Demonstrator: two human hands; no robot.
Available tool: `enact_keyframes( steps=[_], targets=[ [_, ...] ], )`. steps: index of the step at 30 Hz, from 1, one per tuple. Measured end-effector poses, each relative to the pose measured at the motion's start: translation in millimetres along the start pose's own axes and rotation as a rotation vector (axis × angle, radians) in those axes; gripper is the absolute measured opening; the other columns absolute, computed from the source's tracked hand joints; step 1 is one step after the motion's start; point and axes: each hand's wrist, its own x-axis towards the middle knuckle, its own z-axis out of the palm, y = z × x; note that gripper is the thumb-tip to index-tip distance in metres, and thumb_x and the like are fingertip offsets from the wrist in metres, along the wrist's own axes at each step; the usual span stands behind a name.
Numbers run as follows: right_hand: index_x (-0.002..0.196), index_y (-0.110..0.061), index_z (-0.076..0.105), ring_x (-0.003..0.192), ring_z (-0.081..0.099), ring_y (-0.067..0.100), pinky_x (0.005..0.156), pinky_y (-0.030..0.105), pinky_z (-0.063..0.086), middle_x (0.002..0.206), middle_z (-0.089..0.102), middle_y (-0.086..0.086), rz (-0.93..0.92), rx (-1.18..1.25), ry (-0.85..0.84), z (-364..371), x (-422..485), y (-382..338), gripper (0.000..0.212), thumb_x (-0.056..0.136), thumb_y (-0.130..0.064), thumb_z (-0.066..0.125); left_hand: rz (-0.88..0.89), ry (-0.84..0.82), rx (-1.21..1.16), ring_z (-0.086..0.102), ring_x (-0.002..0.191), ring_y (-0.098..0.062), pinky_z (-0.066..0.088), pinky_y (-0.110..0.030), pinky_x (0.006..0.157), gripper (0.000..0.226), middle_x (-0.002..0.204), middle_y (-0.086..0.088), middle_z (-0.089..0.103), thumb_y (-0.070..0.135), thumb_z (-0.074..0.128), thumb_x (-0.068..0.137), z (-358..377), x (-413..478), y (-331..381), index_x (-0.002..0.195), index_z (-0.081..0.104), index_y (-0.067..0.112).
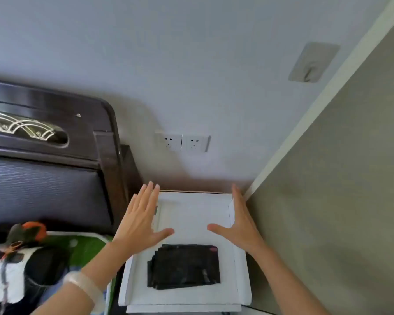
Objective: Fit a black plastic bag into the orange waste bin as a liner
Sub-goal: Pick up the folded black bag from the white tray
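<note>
One folded black plastic bag lies flat on the near part of a white bedside table, just below your hands. Your left hand and right hand hover above the tabletop, palms facing each other, fingers straight and close together, thumbs spread toward the middle. Neither hand touches the bag. The orange waste bin is not in view. A dark headboard stands to your left, a double wall socket behind the table, a wall close on your right. To begin well, lower one hand, pinch the bag's top layer at an edge, and lift it clear before shaking it open.
</note>
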Motion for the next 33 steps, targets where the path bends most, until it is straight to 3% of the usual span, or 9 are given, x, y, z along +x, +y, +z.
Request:
enact_keyframes(
  steps=[3, 5, 9, 13, 19, 23, 27, 31, 33],
  targets=[
    [0.127, -0.059, -0.016, 0.146, 0.004, 0.011, 0.117, 0.036, 0.015, 0.156, -0.008, -0.020, 0.199, 0.113, -0.144, 52, -13, 54, 0.102, 0.071, -0.053, 0.070, -0.101, -0.207, -0.242, -0.010, 0.147, -0.017, 0.005, -0.036, 0.121, 0.111, 0.153, 0.006, -0.019, 0.080, 0.038, 0.068, 83, -34, -10, 0.139, -0.024, 0.022],
    [0.136, -0.049, -0.016, 0.146, 0.004, 0.016, 0.117, 0.037, 0.014, 0.158, -0.011, -0.013, 0.302, 0.134, -0.204, 89, -31, 94, 0.102, 0.076, -0.051, 0.066, -0.249, -0.311, -0.391, -0.008, 0.148, -0.017, 0.008, -0.038, 0.122, 0.105, 0.158, 0.005, -0.016, 0.066, 0.051, 0.075, 137, -64, -17, 0.135, -0.027, 0.031],
    [0.142, -0.032, -0.021, 0.147, -0.003, 0.019, 0.118, 0.038, 0.011, 0.158, -0.018, -0.006, 0.420, 0.171, -0.301, 129, -48, 145, 0.105, 0.081, -0.045, 0.064, -0.492, -0.324, -0.467, -0.003, 0.148, -0.025, 0.010, -0.043, 0.121, 0.101, 0.161, -0.005, -0.004, 0.049, 0.060, 0.080, 192, -89, -33, 0.147, -0.012, 0.021],
    [0.145, -0.030, -0.011, 0.147, -0.001, 0.019, 0.121, 0.043, 0.009, 0.159, -0.013, -0.004, 0.410, 0.100, -0.197, 151, -52, 154, 0.097, 0.083, -0.041, 0.063, -0.585, -0.250, -0.452, 0.016, 0.145, -0.026, 0.017, -0.041, 0.118, 0.092, 0.159, -0.009, 0.014, 0.038, 0.061, 0.083, 209, -92, -37, 0.149, 0.002, 0.017],
    [0.147, -0.031, 0.006, 0.142, 0.027, 0.026, 0.114, 0.043, 0.028, 0.158, 0.018, 0.001, 0.574, 0.507, -0.131, 145, -45, 157, 0.080, 0.089, -0.018, 0.059, -0.864, -0.188, -0.956, 0.038, 0.135, -0.030, 0.037, -0.045, 0.111, 0.083, 0.151, -0.010, 0.033, 0.017, 0.062, 0.086, 210, -78, -30, 0.150, 0.008, 0.018],
    [0.142, -0.026, 0.031, 0.131, 0.042, 0.029, 0.104, 0.043, 0.042, 0.147, 0.039, 0.006, 0.632, 0.576, -0.080, 146, -40, 158, 0.061, 0.090, -0.007, 0.056, -0.987, -0.198, -0.992, 0.051, 0.104, -0.025, 0.049, -0.040, 0.091, 0.056, 0.126, -0.012, 0.051, 0.010, 0.060, 0.087, 208, -74, -36, 0.137, 0.035, 0.009],
    [0.138, -0.019, 0.039, 0.122, 0.052, 0.029, 0.093, 0.040, 0.052, 0.135, 0.052, 0.012, 0.640, 0.598, -0.072, 146, -38, 162, 0.055, 0.089, 0.000, 0.056, -1.047, -0.282, -1.032, 0.061, 0.085, -0.026, 0.052, -0.032, 0.064, 0.031, 0.095, -0.009, 0.064, 0.007, 0.058, 0.087, 204, -71, -43, 0.117, 0.056, 0.000],
    [0.140, -0.014, 0.036, 0.131, 0.044, 0.029, 0.103, 0.040, 0.041, 0.144, 0.043, 0.009, 0.597, 0.539, -0.122, 146, -39, 153, 0.058, 0.088, 0.001, 0.056, -1.088, -0.329, -1.232, 0.064, 0.097, -0.039, 0.052, -0.047, 0.088, 0.031, 0.106, -0.022, 0.068, 0.005, 0.060, 0.085, 198, -68, -46, 0.114, 0.059, -0.006],
    [0.140, -0.015, 0.036, 0.135, 0.039, 0.027, 0.108, 0.039, 0.035, 0.147, 0.040, 0.006, 0.546, 0.476, -0.107, 141, -40, 141, 0.056, 0.089, 0.002, 0.053, -1.101, -0.359, -1.353, 0.063, 0.095, -0.039, 0.048, -0.047, 0.091, 0.033, 0.102, -0.023, 0.068, 0.001, 0.058, 0.085, 188, -64, -43, 0.116, 0.056, -0.011]
  ],
)
